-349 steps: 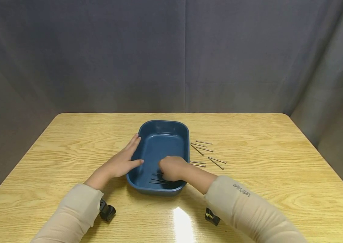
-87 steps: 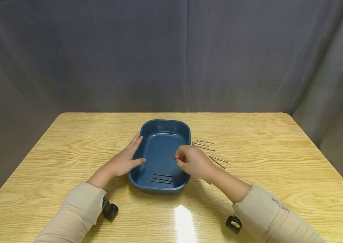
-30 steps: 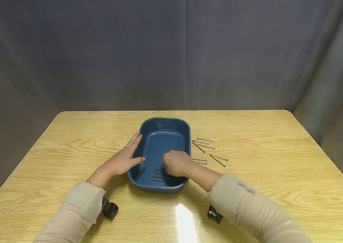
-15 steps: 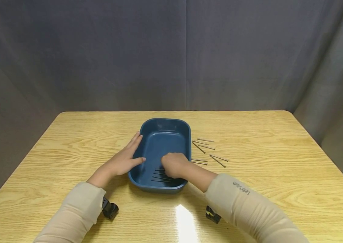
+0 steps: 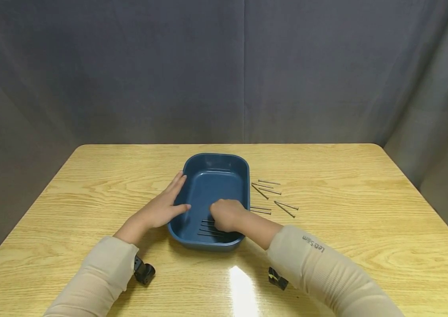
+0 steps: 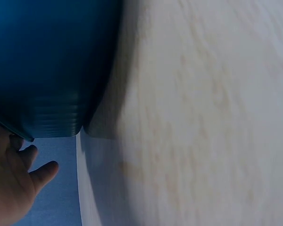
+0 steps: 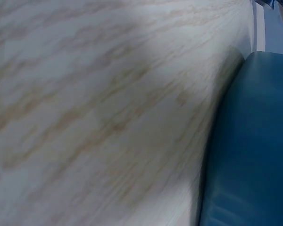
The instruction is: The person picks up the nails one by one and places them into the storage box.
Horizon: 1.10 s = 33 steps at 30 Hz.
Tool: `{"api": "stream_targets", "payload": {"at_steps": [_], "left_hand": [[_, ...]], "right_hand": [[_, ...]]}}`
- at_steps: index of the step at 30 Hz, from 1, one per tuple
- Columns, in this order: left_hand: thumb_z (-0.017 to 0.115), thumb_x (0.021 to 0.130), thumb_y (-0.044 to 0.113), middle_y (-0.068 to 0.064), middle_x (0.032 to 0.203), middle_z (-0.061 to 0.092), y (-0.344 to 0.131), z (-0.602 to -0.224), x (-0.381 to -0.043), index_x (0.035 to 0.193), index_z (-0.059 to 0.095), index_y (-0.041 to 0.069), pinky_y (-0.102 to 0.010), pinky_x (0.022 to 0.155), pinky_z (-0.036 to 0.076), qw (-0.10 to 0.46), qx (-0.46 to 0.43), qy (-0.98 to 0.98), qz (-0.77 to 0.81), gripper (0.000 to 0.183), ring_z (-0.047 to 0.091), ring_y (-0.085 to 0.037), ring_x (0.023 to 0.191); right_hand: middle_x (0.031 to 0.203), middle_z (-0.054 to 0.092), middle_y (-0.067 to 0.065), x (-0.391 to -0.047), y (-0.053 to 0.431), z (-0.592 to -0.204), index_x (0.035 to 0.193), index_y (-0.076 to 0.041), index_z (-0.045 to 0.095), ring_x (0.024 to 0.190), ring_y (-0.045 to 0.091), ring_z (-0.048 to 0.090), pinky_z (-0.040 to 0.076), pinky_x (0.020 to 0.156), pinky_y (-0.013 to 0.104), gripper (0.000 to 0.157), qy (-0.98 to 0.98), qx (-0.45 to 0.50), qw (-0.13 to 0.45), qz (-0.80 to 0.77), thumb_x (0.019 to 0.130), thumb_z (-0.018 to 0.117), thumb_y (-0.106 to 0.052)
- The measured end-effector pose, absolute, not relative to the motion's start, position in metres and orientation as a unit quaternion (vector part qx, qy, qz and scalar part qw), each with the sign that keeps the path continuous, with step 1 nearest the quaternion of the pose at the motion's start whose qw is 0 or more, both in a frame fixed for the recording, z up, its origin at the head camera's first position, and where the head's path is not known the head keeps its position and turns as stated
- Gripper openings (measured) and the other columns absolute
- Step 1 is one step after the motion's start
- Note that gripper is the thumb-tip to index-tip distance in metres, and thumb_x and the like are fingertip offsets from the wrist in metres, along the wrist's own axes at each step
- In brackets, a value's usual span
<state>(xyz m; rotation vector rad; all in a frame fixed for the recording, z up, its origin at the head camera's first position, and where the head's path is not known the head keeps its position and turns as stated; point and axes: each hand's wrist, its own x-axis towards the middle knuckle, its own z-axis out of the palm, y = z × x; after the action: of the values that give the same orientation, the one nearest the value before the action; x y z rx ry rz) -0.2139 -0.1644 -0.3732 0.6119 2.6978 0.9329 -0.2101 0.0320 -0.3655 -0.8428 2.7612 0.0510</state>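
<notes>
A dark blue rectangular tray (image 5: 216, 189) stands on the table, and several thin nails (image 5: 209, 234) lie side by side in its near end. My right hand (image 5: 227, 215) reaches down inside with curled fingers. It pinches the rearmost nail (image 5: 207, 221) of that row; its fingertips and the nail's right end are hidden from the head camera. My left hand (image 5: 160, 210) rests against the left rim, fingers extended along the outside and thumb over the edge. In the left wrist view the tray's outer wall (image 6: 47, 70) fills the upper left, with part of the left hand (image 6: 12, 183) below it.
To the right of the tray, several loose nails (image 5: 270, 191) lie on the wooden table (image 5: 346, 211). Two crossed ones (image 5: 285, 208) are farther right, and a pair (image 5: 261, 210) touches the tray's side in view. A grey curtain (image 5: 224, 75) hangs behind.
Since 2.9 seconds ago, my right hand has carried a nail down to the row in the tray. Over the last second that nail has shifted slightly toward the others. The left hand stays put.
</notes>
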Motion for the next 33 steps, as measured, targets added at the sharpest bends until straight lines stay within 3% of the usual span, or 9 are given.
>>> {"api": "stream_targets", "payload": {"at_steps": [17,24,33], "left_hand": [[0.050,0.092,0.032,-0.006,0.154,-0.009,-0.165,-0.372,-0.215,0.148,0.001,0.009,-0.055,0.108,0.015,0.110,0.211,0.919,0.313,0.077,0.001,-0.030,0.140],[0.050,0.092,0.032,-0.005,0.154,-0.008,-0.164,-0.374,-0.215,0.148,0.002,0.010,-0.054,0.108,0.015,0.111,0.214,0.919,0.313,0.077,0.001,-0.029,0.141],[0.051,0.092,0.033,-0.003,0.154,-0.008,-0.165,-0.373,-0.215,0.148,0.002,0.010,-0.054,0.108,0.017,0.110,0.206,0.920,0.314,0.078,0.003,-0.030,0.140]], "right_hand": [[0.086,0.066,0.006,-0.208,0.029,-0.364,0.076,-0.011,0.064,0.073,0.017,0.061,0.050,0.057,0.035,0.012,0.945,-0.303,0.114,0.040,0.084,0.056,-0.007],[0.086,0.064,0.004,-0.205,0.034,-0.361,0.083,-0.011,0.065,0.066,0.014,0.054,0.047,0.054,0.031,0.011,0.945,-0.304,0.116,0.039,0.087,0.055,-0.008],[0.081,0.061,0.006,-0.200,0.051,-0.352,0.086,-0.007,0.062,0.072,0.019,0.059,0.047,0.054,0.031,0.005,0.940,-0.340,0.020,-0.031,0.084,0.057,-0.007]]}}
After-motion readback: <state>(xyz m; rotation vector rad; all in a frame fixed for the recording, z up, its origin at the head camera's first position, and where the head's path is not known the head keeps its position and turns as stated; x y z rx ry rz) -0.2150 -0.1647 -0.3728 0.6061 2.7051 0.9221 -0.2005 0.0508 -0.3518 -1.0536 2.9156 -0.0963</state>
